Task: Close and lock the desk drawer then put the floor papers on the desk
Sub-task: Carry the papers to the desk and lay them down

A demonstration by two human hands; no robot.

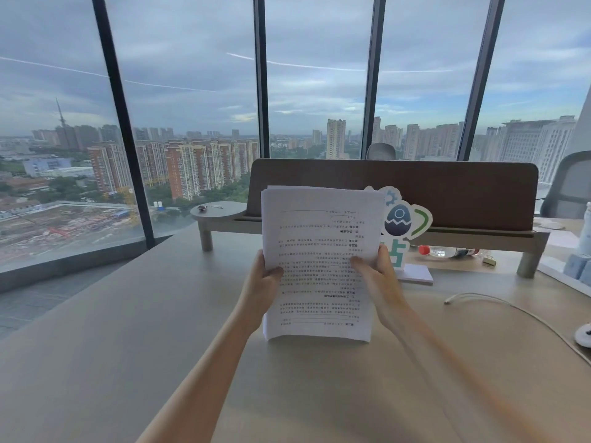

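Here, a thin sheaf of white printed paper sheets [319, 263] held upright over the pale wooden desk top [160, 314], in front of the brown felt desk screen [447, 190]; lower edge down near the desk surface, though touching or just clear cannot be told; printed lines facing the camera and running upside down.

Left hand [263, 278] closed on the sheaf's left edge, thumb across the printed face, fingers hidden behind; right hand [379, 273] closed likewise on the right edge, thumb laid over the text; both pinching about halfway up, neither spread flat.

Likely light and limp: top corners standing free above the grip and liable to curl or fan; loose sheets probably slick against one another, so apt to slide apart if squeezed unevenly; grip at both side edges near mid-height seems the right place, keeping the pile square.

Clutter to the right of the sheaf: a white cut-out egg-logo sign [403, 219] just behind it, a clear plastic bottle with a red cap [447, 251] lying under the screen's shelf, a white cable [499, 303] trailing nearer; bare desk left of the sheaf looks the safer landing spot.

Drawer not in view.
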